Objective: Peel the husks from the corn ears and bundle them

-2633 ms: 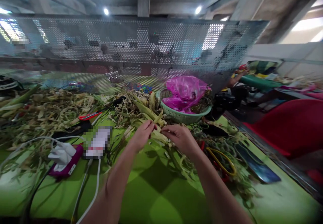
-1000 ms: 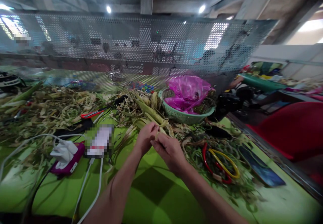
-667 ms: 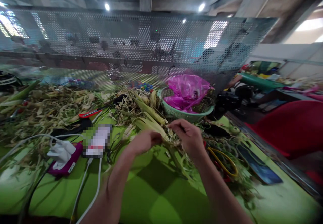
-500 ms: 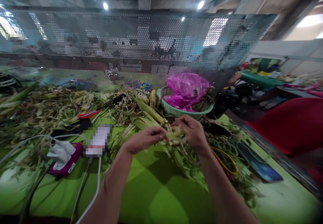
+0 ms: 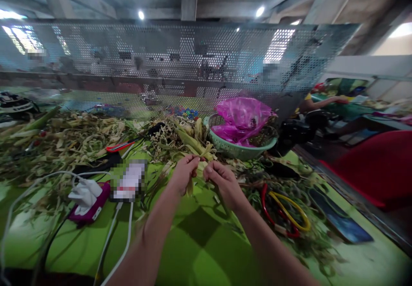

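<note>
In the middle of the green table, my left hand pinches a pale corn husk strip between closed fingertips. My right hand, thumb against fingers, grips the same husk from the other side. The fingertips of both hands are close together, and a piece of husk hangs below my left fingers. Just beyond them lie long yellow-green corn husks on a heap of dried strips. A pale green colander with a crumpled pink plastic bag stands behind my right hand.
Pliers with red and yellow handles lie right among green scraps, near a dark blue phone-shaped object. Left are a phone on cables, a purple power strip, a red-orange cutter and dried husks. Perforated metal screen behind.
My right hand has moved left and slightly down, closer to my left hand. The red and yellow handles at right show more fully. The view has shifted slightly.
</note>
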Available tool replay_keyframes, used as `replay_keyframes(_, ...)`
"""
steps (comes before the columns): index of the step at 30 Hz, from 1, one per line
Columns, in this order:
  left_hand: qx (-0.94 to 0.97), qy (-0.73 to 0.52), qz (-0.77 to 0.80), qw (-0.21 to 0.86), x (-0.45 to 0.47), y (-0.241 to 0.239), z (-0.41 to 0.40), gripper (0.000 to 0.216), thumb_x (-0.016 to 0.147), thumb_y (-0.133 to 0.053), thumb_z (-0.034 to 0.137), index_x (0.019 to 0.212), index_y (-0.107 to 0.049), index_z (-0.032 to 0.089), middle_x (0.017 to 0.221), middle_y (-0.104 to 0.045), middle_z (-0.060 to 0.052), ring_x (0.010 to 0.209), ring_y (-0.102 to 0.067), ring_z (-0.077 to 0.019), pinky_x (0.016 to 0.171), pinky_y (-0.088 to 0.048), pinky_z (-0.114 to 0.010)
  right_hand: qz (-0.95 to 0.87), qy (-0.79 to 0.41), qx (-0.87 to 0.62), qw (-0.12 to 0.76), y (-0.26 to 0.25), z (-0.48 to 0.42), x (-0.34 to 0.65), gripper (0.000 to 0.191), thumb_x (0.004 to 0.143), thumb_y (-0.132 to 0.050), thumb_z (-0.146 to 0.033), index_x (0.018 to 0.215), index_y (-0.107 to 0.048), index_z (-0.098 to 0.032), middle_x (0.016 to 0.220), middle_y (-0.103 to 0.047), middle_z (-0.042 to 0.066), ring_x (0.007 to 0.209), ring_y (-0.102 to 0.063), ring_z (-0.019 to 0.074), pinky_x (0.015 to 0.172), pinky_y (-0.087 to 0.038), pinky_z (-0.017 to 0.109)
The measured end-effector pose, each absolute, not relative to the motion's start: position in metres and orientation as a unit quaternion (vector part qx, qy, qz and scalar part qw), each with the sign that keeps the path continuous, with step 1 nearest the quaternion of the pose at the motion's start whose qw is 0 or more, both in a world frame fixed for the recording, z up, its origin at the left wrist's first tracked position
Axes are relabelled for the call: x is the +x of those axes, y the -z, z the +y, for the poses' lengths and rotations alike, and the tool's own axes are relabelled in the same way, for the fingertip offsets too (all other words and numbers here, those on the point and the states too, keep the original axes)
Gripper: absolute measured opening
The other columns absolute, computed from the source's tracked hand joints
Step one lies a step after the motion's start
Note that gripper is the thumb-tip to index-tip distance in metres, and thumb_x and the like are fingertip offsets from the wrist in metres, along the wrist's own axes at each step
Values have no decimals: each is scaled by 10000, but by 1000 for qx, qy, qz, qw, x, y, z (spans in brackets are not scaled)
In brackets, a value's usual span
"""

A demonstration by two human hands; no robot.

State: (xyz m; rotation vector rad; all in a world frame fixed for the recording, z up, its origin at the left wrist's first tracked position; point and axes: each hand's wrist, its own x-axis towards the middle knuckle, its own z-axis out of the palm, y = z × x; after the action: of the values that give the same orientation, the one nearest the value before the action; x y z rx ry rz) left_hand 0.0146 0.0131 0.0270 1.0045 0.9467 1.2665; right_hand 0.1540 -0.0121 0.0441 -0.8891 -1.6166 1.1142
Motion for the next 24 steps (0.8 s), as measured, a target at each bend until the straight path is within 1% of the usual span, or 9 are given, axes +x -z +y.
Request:
replay_keyframes(6,391,-579,400,594,22,-17,15,287,731,-653,397,842,-616,135,579,-383,68,458,-288,-42,446,-243,-180,-639,-476,-372,476,-45,-17,150,342,851,-563,-451,628,-488,-203,581,-430,-31,547,-382,118,536,-334,248)
replay_keyframes(9,451,-573,459,508,18,-19,16,243,799,-577,386,860,-622,155,603,-446,52,500,-352,-70,492,-299,-196,-653,-448,-390,470,-49,-11,161,311,835,-565,-412,615,-500,-203,646,-536,-7,581,-466,131,567,-378,259)
replay_keyframes(11,499,-567,504,420,13,-23,16,204,838,-528,349,852,-622,169,664,-523,29,585,-438,-97,572,-358,-212,-677,-385,-410,475,-50,-3,174,259,802,-590,-359,611,-513,-202,835,-642,41,745,-564,178,675,-429,295)
replay_keyframes(14,549,-549,543,320,8,-28,15,191,872,-482,323,853,-607,181,734,-585,8,676,-501,-128,652,-385,-233,-692,-197,-476,506,-50,9,191,101,719,-664,-282,760,-607,-210,1095,-633,89,1013,-548,268,842,-424,377)
replay_keyframes(16,576,-532,556,277,9,-28,14,191,887,-464,324,879,-597,187,769,-609,-2,692,-521,-138,664,-385,-242,-669,-139,-508,524,-49,10,193,195,714,-667,-266,898,-628,-213,1078,-627,96,930,-561,256,792,-439,372)
replay_keyframes(18,602,-515,562,238,12,-26,12,189,897,-450,314,904,-593,191,813,-631,-18,726,-547,-149,694,-392,-253,-645,-211,-513,525,-46,7,188,208,757,-625,-285,949,-614,-206,861,-632,56,698,-550,195,638,-437,317)
replay_keyframes(20,629,-497,562,203,17,-24,9,186,905,-439,295,927,-594,193,854,-648,-35,769,-569,-163,730,-399,-267,-616,-352,-489,507,-42,2,177,221,784,-592,-304,979,-591,-200,651,-557,-14,531,-479,144,519,-384,268)
replay_keyframes(22,652,-482,558,178,21,-23,7,187,911,-432,275,958,-595,196,903,-661,-49,812,-585,-175,762,-403,-280,-573,-474,-443,500,-39,-2,166,272,767,-611,-306,1012,-563,-197,656,-553,-32,508,-484,121,501,-386,248)
replay_keyframes(24,670,-472,550,162,24,-22,4,196,919,-422,266,986,-594,200,949,-666,-59,842,-594,-183,777,-407,-287,-528,-547,-401,511,-36,-3,158,304,740,-651,-306,1007,-554,-196,799,-609,-2,581,-547,117,565,-445,255)
